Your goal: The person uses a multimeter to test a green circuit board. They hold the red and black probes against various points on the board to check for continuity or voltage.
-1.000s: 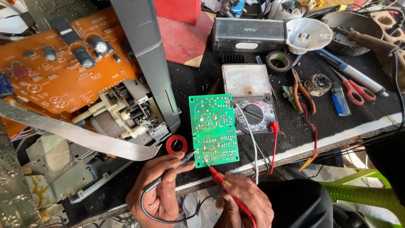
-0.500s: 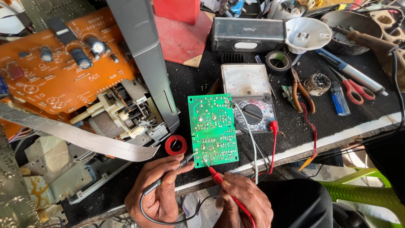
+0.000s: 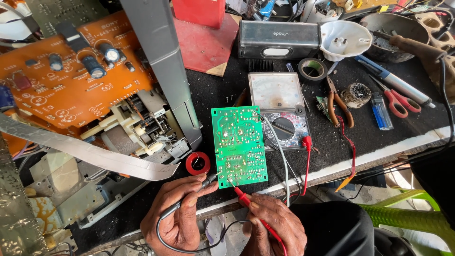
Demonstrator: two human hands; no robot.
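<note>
Down at the table edge (image 3: 379, 159), both hands pinch probes against the green board (image 3: 238, 144)'s near edge.

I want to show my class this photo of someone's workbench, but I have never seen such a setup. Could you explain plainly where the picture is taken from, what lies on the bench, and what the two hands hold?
The picture comes from a camera worn on the person's head, looking down at their own hands and the bench. The left hand pinches a black test probe, and the right hand holds a red test probe. Both probe tips touch the lower edge of a green circuit board, solder side up. Their wires run to a dial meter lying just behind the board. Left of it sits an opened appliance with an orange circuit board and a grey ribbon cable. A roll of red tape lies beside the green board. To the right are orange-handled pliers, red scissors and a blue lighter.
</note>
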